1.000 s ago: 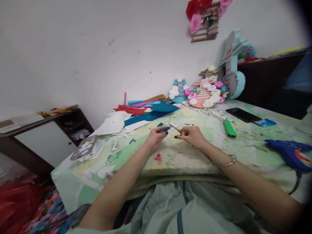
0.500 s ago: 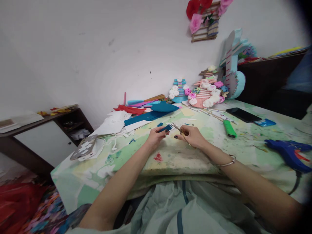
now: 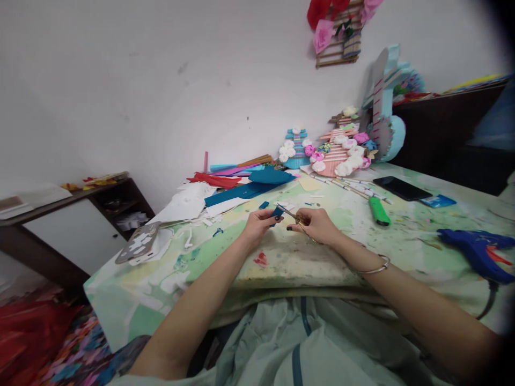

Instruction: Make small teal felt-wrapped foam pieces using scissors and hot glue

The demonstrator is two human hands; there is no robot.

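Note:
Above the front part of the table, my left hand [image 3: 258,224] pinches a small folded piece of dark blue paper [image 3: 276,214]. My right hand [image 3: 316,225] grips a pair of scissors [image 3: 290,213] with gold-coloured handles. Their blades point left and reach the top edge of the blue paper; whether they are cutting into it I cannot make out. Another small blue paper piece [image 3: 263,205] lies on the table just behind my left hand. Larger sheets of the same blue paper [image 3: 249,192] are spread farther back.
On the right lie a blue glue gun [image 3: 477,246], a green utility knife [image 3: 379,211] and a black phone [image 3: 401,188]. Flower-covered craft pieces [image 3: 338,153] stand against the wall. White paper sheets [image 3: 183,201] and a grey-brown board [image 3: 140,242] with white scraps are on the left.
The blue paper in my left hand has turned from lying sideways to a more upright tilt. The scissors have shifted slightly left, their blades now at the paper's top.

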